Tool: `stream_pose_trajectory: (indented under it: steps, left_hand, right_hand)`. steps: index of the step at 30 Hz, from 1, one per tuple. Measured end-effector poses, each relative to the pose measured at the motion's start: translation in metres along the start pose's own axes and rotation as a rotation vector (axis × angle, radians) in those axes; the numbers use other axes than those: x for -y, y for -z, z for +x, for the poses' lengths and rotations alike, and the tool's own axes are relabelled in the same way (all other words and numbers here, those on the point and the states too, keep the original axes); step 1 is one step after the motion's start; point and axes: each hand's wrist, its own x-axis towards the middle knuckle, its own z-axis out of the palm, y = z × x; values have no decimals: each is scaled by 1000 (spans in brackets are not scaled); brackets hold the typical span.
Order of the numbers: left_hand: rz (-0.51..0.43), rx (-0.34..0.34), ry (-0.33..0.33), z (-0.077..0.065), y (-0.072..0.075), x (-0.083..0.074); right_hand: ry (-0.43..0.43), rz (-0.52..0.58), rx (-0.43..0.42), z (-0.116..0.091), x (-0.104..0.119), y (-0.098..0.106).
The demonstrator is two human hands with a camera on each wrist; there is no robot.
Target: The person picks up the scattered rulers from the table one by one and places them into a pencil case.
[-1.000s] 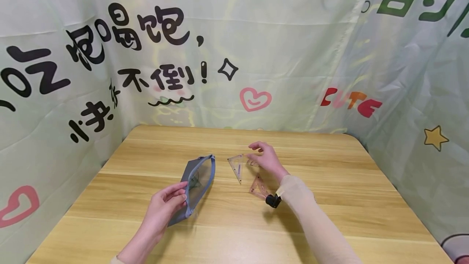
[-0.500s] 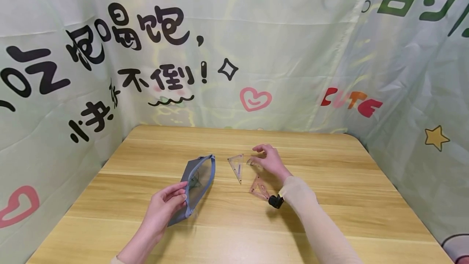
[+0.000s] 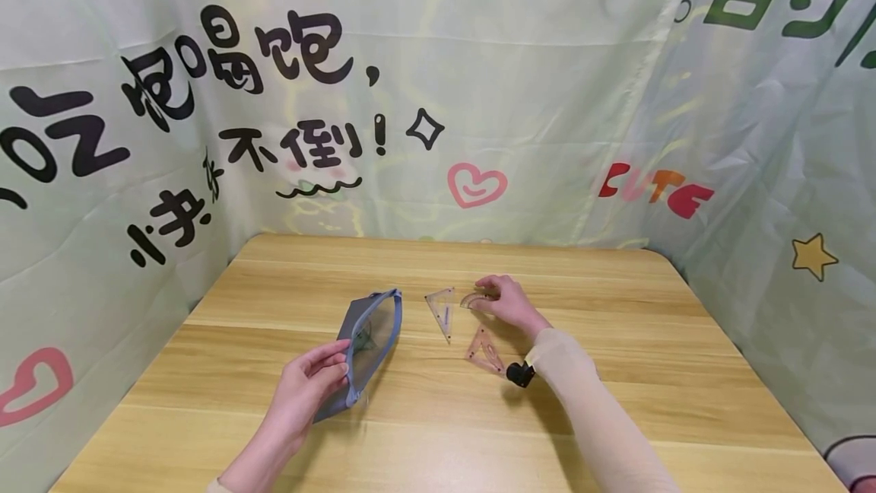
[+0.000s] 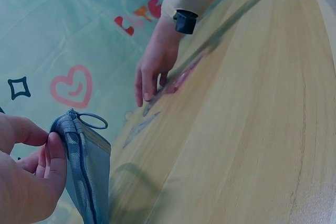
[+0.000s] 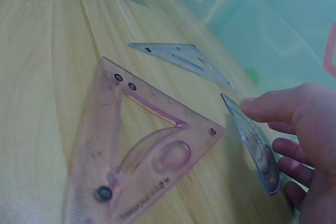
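Observation:
My left hand (image 3: pixel 308 379) pinches the edge of a blue-grey zip pouch (image 3: pixel 374 360) between thumb and fingers. The pouch stands slanted on the wooden table, and its zip (image 4: pixel 84 171) shows in the left wrist view. At a clear protractor (image 3: pixel 471 300), my right hand (image 3: pixel 509 303) has its thumb close over one edge and its fingers beyond the curved side, thumb and index finger apart. Left of the protractor lies a clear set square (image 3: pixel 442 314). Nearer to me is a pink see-through set square (image 5: pixel 94 140), flat on the table.
The wooden table (image 3: pixel 616 402) spreads out around the hands. Printed cloth (image 3: pixel 547 112) hangs behind it and along both sides. A black wrist camera (image 3: pixel 520 374) on the right wrist sits just beside the pink set square in the head view.
My right hand has shifted slightly right and toward me, uncovering more of the protractor. The left hand, the pouch and the set squares stay put.

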Motion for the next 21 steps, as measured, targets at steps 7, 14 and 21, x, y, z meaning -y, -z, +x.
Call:
stream_pose_trajectory:
  steps: [7,14,21]
  left_hand:
    - [4,1,2,-1,0,-1]
    - [10,2,-1,-1,1,0]
    - [14,2,-7,-2,1,0]
  right_hand:
    - [-4,-17,39,0,-1,3]
    - [-29,-20,43,-1,-6,4]
    - [8,-26,43,-2,-13,6]
